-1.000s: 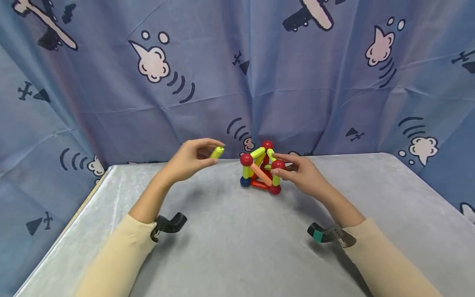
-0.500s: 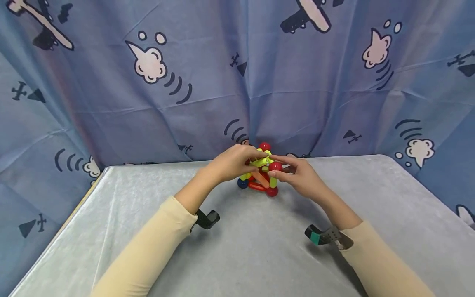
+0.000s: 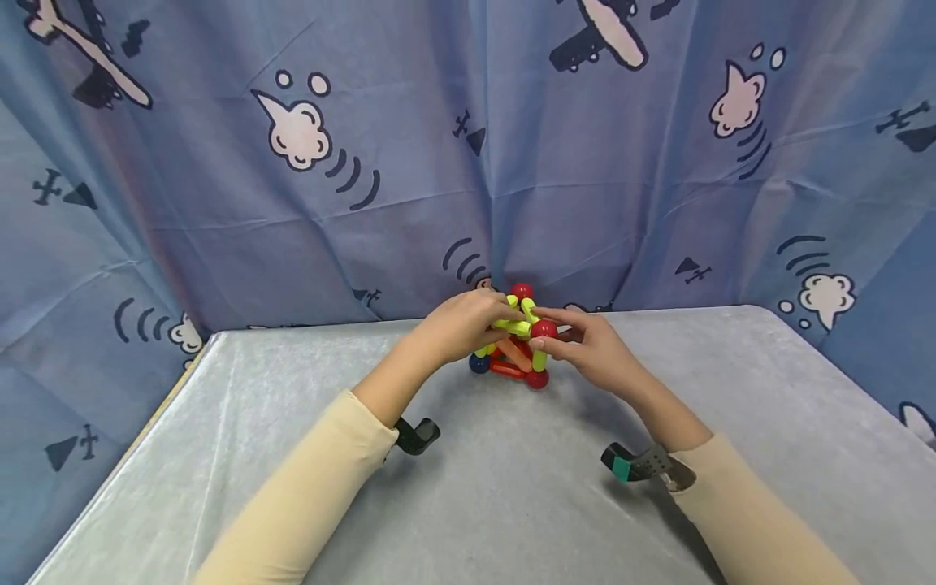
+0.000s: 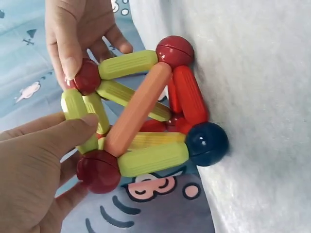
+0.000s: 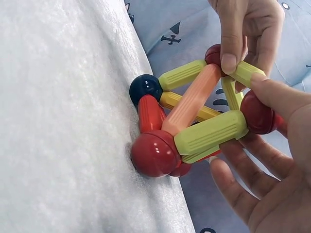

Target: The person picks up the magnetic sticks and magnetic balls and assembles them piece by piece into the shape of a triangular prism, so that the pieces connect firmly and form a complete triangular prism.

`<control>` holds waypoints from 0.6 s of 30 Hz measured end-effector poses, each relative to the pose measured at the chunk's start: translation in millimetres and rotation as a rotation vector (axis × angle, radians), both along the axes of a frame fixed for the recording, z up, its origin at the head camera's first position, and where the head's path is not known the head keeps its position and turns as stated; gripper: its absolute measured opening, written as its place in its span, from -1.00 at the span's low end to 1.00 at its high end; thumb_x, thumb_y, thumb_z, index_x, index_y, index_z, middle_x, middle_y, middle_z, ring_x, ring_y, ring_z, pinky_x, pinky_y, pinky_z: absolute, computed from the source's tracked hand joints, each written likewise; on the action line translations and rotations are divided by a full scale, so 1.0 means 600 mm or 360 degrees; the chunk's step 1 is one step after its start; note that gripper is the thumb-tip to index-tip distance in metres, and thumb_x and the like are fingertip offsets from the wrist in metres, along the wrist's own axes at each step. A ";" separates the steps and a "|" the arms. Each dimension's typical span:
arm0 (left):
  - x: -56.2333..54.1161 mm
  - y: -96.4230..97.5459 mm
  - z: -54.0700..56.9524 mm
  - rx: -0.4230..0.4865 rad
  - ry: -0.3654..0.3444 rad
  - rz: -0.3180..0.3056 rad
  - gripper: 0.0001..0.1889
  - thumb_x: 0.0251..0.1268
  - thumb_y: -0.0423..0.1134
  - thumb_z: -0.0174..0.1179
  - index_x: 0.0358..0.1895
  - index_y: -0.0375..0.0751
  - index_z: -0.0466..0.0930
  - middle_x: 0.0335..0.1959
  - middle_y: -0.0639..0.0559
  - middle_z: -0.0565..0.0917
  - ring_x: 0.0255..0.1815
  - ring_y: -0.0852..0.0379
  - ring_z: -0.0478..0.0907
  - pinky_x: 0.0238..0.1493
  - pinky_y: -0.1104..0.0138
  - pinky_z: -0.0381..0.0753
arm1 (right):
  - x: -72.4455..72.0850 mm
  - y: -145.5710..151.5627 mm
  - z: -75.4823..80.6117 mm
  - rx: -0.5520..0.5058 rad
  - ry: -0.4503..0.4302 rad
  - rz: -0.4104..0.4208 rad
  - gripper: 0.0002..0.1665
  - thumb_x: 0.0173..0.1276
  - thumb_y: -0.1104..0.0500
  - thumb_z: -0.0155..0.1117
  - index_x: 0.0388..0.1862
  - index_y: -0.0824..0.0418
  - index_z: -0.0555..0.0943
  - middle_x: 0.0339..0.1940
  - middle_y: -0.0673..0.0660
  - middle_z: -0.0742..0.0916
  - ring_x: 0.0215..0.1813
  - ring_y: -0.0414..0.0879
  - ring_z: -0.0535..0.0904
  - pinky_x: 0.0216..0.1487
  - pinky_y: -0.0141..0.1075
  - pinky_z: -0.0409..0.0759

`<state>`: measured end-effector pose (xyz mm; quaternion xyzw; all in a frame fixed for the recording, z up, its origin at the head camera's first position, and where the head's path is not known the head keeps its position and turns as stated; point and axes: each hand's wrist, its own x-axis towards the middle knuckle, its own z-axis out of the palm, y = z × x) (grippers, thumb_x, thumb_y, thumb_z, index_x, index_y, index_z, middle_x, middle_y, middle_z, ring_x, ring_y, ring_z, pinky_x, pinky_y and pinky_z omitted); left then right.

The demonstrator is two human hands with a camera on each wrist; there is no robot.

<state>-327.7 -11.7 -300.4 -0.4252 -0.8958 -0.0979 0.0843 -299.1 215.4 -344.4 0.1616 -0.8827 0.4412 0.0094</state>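
Observation:
A frame of plastic rods and balls, apparently a magnetic building set, stands on the table. My left hand [image 3: 462,327] pinches a yellow-green rod [image 4: 74,106] lying between two red balls along the frame's upper front. Its thumb presses on the rod, and its fingers reach round one red ball [image 4: 98,171]. My right hand [image 3: 600,348] holds the other upper red ball [image 3: 543,330] between thumb and fingers. An orange rod [image 5: 193,99] runs diagonally across the front face. At the base sit a dark blue ball [image 4: 208,144] and another red ball [image 5: 154,153].
The frame stands near the far edge of the table, whose light grey cloth [image 3: 483,504] spreads out in front. Close behind hangs a blue patterned curtain [image 3: 409,162]. A third upper red ball [image 3: 522,292] tops the frame's back.
My left hand has moved right, bringing the yellow-green rod from beside the frame to its upper front, then lowering it between the balls. The right hand has stayed on its red ball.

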 end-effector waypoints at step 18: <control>-0.003 -0.026 -0.041 0.0423 -0.0075 0.0322 -0.63 0.30 -0.16 0.39 0.16 -0.02 0.70 0.11 0.01 0.66 0.11 0.05 0.58 0.13 0.21 0.65 | -0.002 0.001 -0.002 0.0115 0.0144 -0.0033 -0.30 0.44 -0.04 0.33 0.49 0.08 0.41 0.32 0.29 0.63 0.13 0.21 0.69 0.05 -0.02 0.74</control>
